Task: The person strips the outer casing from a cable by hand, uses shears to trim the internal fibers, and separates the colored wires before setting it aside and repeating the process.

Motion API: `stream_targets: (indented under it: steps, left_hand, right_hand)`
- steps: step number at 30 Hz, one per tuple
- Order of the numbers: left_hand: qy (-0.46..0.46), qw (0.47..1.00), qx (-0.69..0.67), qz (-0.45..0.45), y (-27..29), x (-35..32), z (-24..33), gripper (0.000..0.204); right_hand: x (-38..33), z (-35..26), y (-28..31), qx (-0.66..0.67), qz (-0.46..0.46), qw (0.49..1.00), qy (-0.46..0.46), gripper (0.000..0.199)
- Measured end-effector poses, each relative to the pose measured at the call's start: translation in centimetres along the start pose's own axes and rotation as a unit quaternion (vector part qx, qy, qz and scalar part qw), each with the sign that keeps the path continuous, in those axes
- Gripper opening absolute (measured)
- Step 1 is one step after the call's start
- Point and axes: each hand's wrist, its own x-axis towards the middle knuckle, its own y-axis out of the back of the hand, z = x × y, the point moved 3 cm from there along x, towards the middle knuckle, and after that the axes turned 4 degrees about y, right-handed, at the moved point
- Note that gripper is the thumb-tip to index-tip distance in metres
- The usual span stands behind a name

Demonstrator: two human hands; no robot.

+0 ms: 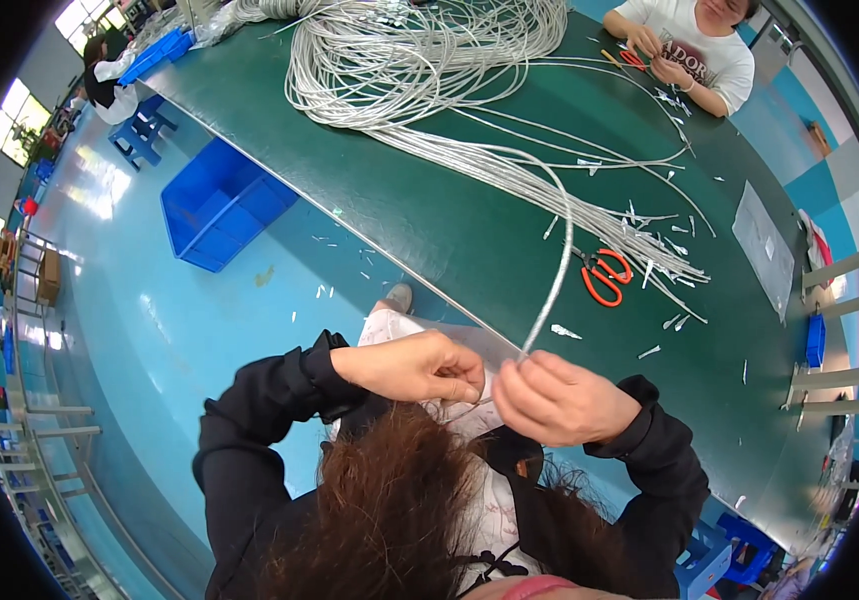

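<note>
My right hand (pixel 564 400) is closed round a silver-grey cable (pixel 560 255) near its end, just off the near edge of the table. From there the cable arcs up and back to a bundle of similar cables (pixel 509 165) lying on the table. My left hand (pixel 419 368) is beside it on the left, with curled fingers pinched together. A thin strand shows under those fingertips, but what they grip is too small to make out. A pair of scissors (pixel 604 278) with orange-red handles lies on the table next to the loose cable ends.
The green table (pixel 429 235) carries a large cable coil (pixel 419 60), white scraps (pixel 566 331) and a clear plastic bag (pixel 761 250). Across it sits a co-worker (pixel 694 50) near red-handled scissors (pixel 633 60). A blue bin (pixel 219 205) and a blue stool (pixel 139 132) stand on the floor.
</note>
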Motion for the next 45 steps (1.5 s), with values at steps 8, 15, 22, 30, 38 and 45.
stream_targets:
  steps: [8,15,22,30,38,45]
  left_hand:
    - [-0.079,0.812,0.569,0.101,-0.4,1.1,0.4,0.009]
    - [-0.146,0.56,0.761,0.294,-0.5,1.5,3.6,0.012]
    - [-0.179,0.542,0.698,0.433,2.3,1.3,4.4,0.014]
    - [-0.213,0.891,-0.161,0.368,4.4,2.1,2.6,0.015]
    - [-0.105,0.932,-0.261,0.231,5.3,1.8,1.7,0.013]
    - [-0.042,0.947,-0.216,0.235,3.4,0.4,-1.8,0.012]
  right_hand:
    - [1.6,-2.2,-4.4,-0.109,-0.208,0.969,-0.073,0.017]
    - [1.7,3.9,-7.3,0.003,-0.073,0.923,-0.377,0.012]
    - [3.3,6.7,-7.9,0.524,0.181,0.607,-0.57,0.012]
    - [5.2,6.1,-7.2,0.57,0.373,0.601,-0.419,0.007]
    - [3.3,7.2,-5.4,0.496,0.365,0.638,-0.462,0.011]
    - [2.8,10.2,0.6,0.256,0.42,0.797,-0.351,0.01]
